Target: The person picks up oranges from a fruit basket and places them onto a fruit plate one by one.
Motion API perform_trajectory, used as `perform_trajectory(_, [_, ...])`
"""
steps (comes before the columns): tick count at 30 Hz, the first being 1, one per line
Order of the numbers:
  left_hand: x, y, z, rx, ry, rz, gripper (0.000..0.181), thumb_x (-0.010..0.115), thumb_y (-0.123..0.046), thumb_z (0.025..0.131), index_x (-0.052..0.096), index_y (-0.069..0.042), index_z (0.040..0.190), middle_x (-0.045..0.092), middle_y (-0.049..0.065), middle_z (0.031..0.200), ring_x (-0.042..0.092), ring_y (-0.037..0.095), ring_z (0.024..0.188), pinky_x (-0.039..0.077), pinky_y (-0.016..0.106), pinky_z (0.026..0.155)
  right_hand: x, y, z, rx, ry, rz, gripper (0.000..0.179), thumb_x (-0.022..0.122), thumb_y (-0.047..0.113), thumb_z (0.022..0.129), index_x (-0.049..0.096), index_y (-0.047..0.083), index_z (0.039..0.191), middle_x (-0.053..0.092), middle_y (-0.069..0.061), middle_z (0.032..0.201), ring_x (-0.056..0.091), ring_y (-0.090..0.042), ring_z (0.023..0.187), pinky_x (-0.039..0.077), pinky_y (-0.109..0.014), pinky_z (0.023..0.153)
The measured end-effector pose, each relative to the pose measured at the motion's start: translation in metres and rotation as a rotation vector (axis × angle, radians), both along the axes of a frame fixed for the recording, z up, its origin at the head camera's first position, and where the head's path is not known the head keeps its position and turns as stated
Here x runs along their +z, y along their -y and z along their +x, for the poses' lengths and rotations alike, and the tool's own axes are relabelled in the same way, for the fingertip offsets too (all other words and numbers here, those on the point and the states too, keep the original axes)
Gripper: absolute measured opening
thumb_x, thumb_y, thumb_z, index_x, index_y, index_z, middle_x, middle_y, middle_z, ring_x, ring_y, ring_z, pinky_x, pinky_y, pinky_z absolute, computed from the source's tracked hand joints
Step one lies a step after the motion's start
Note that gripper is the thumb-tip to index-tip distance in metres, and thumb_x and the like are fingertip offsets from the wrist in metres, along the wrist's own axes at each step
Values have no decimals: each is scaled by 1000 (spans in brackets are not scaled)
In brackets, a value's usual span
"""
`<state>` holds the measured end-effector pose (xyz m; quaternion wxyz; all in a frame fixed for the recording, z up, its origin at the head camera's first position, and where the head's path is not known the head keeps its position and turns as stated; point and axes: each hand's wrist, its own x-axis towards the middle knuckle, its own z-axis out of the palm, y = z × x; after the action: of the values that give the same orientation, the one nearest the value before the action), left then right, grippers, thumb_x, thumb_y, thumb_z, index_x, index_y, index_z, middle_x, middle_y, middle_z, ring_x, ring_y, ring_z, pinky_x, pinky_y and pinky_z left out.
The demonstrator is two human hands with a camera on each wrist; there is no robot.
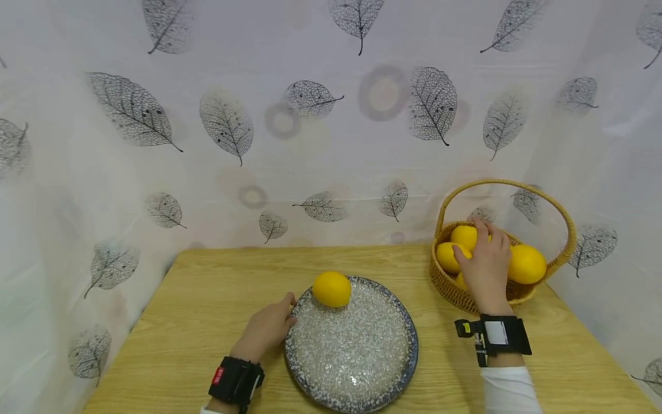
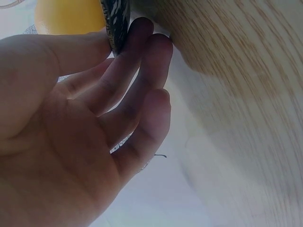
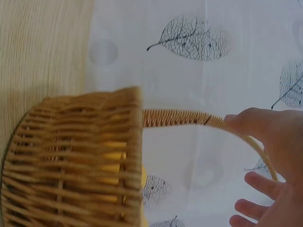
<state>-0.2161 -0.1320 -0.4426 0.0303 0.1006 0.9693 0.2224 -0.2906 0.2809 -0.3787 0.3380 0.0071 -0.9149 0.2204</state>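
My left hand (image 1: 266, 329) pinches the left rim of a round speckled grey plate (image 1: 357, 356). In the left wrist view the thumb lies on one side of the dark rim (image 2: 116, 23) and the fingertips (image 2: 156, 47) on the other. One yellow lemon (image 1: 331, 289) sits on the plate near its far edge. Over the wicker basket (image 1: 449, 290) hovers my right hand (image 1: 486, 267), fingers spread above several lemons (image 1: 526, 264) inside. The right wrist view has this hand (image 3: 279, 165) above the basket's rim with nothing in its grasp, overlapping the handle (image 3: 180, 117).
The basket's tall arched handle (image 1: 504, 182) rises behind the right hand. A light wood table (image 1: 222, 282) carries everything. Behind it hangs a pale curtain (image 1: 320, 155) printed with leaves. Both wrists wear black straps (image 1: 507, 334).
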Motion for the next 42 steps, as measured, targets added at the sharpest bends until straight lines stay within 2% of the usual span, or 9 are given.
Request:
perform_trajectory(4, [0, 1, 0, 4, 3, -3, 32, 63, -13, 91, 54, -7, 120, 74, 13, 91, 55, 14, 67, 47, 33, 57, -2, -14, 0, -73, 75, -55, 75, 70, 17, 86, 31, 2, 149, 31, -36, 145, 24, -54, 129, 22, -74, 100])
perform_trajectory(9, [-2, 1, 0, 2, 4, -4, 31, 63, -13, 91, 54, -7, 120, 74, 12, 90, 55, 14, 66, 46, 32, 57, -8, -33, 5, -201, 166, -140, 76, 66, 20, 89, 26, 3, 151, 21, -33, 153, 14, -52, 136, 16, -75, 103])
perform_trajectory(15, [-4, 0, 2, -6, 8, 3, 36, 63, -14, 91, 54, -5, 124, 74, 14, 98, 59, 15, 73, 51, 36, 63, -14, -55, 11, -299, 208, -231, 77, 63, 21, 90, 23, 3, 153, 15, -33, 154, 9, -51, 138, 13, -73, 105])
perform_trajectory(18, [-5, 1, 3, -8, -3, -5, 40, 63, -14, 91, 53, -3, 127, 74, 14, 103, 62, 17, 77, 52, 38, 65, -17, -62, 12, -314, 230, -243, 78, 63, 21, 90, 21, 3, 154, 13, -32, 155, 10, -50, 138, 14, -72, 105])
perform_trajectory(27, [-5, 2, 1, -12, -11, -4, 36, 64, -14, 91, 54, -5, 124, 74, 13, 96, 58, 15, 72, 49, 36, 61, -23, -68, 11, -324, 307, -186, 75, 62, 15, 89, 24, -4, 151, 12, -36, 154, 11, -51, 138, 17, -73, 102])
perform_trajectory(36, [-5, 0, 1, -2, -16, -13, 37, 64, -16, 91, 54, -6, 126, 73, 12, 92, 57, 15, 71, 50, 36, 62, -31, -70, 10, -358, 272, -131, 68, 56, 7, 88, 28, -3, 149, 17, -36, 154, 14, -51, 138, 20, -72, 100])
perform_trajectory(42, [-3, 0, 0, -4, -31, -16, 39, 64, -15, 91, 53, -4, 127, 74, 14, 95, 60, 16, 73, 53, 38, 64, -32, -70, 6, -372, 242, -150, 65, 57, 7, 88, 32, -2, 148, 24, -34, 152, 20, -50, 137, 20, -71, 101])
